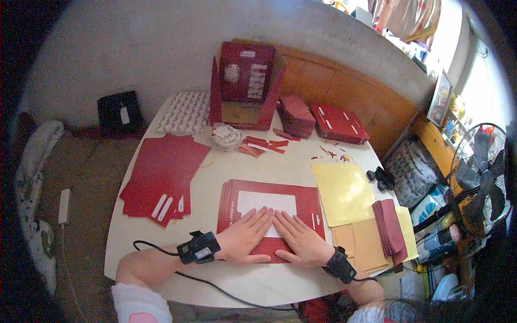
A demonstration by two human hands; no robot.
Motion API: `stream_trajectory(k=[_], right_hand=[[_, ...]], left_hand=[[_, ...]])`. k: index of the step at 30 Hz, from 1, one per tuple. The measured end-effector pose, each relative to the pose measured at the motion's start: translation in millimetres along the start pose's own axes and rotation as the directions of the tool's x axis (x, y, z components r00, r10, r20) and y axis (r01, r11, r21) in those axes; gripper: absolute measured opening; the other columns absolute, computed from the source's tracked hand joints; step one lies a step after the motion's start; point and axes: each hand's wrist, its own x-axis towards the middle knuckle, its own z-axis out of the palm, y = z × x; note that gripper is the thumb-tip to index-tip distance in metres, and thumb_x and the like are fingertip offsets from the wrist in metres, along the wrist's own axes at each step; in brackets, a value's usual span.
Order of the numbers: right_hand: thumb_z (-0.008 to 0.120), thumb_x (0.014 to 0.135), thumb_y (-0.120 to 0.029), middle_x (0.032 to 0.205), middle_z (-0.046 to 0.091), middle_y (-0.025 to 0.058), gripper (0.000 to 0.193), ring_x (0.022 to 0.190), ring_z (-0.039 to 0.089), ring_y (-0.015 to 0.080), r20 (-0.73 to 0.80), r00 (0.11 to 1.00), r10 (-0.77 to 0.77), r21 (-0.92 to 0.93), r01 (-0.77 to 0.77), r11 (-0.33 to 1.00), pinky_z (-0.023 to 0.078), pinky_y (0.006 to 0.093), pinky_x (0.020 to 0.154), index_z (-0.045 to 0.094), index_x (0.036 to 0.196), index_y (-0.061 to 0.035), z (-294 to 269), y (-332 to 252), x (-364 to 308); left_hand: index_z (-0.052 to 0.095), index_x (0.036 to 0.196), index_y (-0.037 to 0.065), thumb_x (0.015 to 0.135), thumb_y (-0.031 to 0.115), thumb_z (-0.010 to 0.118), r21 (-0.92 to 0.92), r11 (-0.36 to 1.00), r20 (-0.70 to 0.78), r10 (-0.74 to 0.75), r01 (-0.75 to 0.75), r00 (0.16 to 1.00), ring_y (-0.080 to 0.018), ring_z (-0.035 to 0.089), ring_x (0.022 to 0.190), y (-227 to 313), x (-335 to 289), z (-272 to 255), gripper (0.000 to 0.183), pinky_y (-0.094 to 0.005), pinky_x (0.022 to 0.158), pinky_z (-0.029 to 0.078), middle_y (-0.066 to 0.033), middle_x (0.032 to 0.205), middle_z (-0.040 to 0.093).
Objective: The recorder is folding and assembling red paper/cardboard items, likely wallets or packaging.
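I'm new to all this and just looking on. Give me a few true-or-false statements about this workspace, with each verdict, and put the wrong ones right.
1. The left hand and the right hand both rest on a red card with a white panel. True.
2. Both hands are clenched into fists. False: they lie flat, fingers stretched out.
3. An open red box stands at the back of the table. True.
4. The large yellow sheet lies to the left of the hands. False: the large yellow sheet is to their right.
5. Overlapping red sheets lie on the table's left side. True.
6. The fan stands on the table. False: the fan is off the table, beyond its right side.
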Motion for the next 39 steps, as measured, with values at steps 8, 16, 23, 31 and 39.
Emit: stream_trajectory(k=[8,16,23,31,39], right_hand=[[0.045,0.092,-0.051,0.151,0.020,0.0228,0.079,0.140,0.021,0.0355,-0.002,0.998,-0.065,0.057,0.065,0.996,0.020,0.0438,0.114,0.020,0.144,0.0038,0.4,12.7,2.2],[0.044,0.092,-0.053,0.151,0.021,0.0214,0.078,0.139,0.024,0.0355,-0.002,0.993,-0.116,0.074,0.116,0.990,0.021,0.0435,0.113,0.025,0.142,0.0022,-0.8,22.4,-1.3],[0.059,0.088,-0.032,0.136,0.045,0.0191,0.057,0.123,0.045,0.0352,-0.152,0.983,-0.106,0.156,0.130,0.979,0.037,0.0438,0.103,0.041,0.131,0.0001,-6.2,25.4,11.8],[0.067,0.080,-0.010,0.097,0.064,0.0147,0.024,0.090,0.063,0.0316,-0.282,0.952,0.118,0.448,0.022,0.894,0.051,0.0385,0.076,0.060,0.102,-0.0048,1.3,29.5,9.1],[0.066,0.081,-0.010,0.088,0.061,0.0191,0.018,0.084,0.062,0.0356,-0.214,0.950,0.228,0.571,-0.068,0.818,0.050,0.0390,0.072,0.059,0.094,-0.0009,-5.8,28.2,20.4]], left_hand=[[0.024,0.131,-0.021,0.087,0.055,0.049,0.027,0.996,0.043,-0.088,0.087,0.995,-0.0477,0.023,0.135,3.2,-9.1,-2.6,0.092,-0.0499,0.112,0.020,-0.0389,0.140,0.024],[0.027,0.134,-0.016,0.086,0.054,0.052,-0.044,0.998,0.020,-0.045,0.046,0.999,-0.0445,0.022,0.136,-1.7,-18.8,-9.2,0.089,-0.0476,0.113,0.021,-0.0348,0.143,0.024],[0.048,0.124,-0.006,0.082,0.043,0.064,-0.041,0.997,-0.136,-0.072,0.067,0.988,-0.0381,0.044,0.125,-12.0,-14.7,-2.4,0.067,-0.0456,0.104,0.037,-0.0247,0.135,0.045],[0.060,0.102,0.000,0.076,0.008,0.069,-0.400,0.910,-0.260,-0.227,0.109,0.939,-0.0333,0.062,0.085,-19.0,-10.5,-14.6,0.029,-0.0373,0.076,0.050,-0.0182,0.092,0.063],[0.063,0.095,0.000,0.076,0.012,0.072,-0.398,0.893,-0.238,-0.322,0.211,0.916,-0.0316,0.062,0.074,-32.7,-5.3,-17.0,0.024,-0.0376,0.068,0.050,-0.0148,0.082,0.063]])
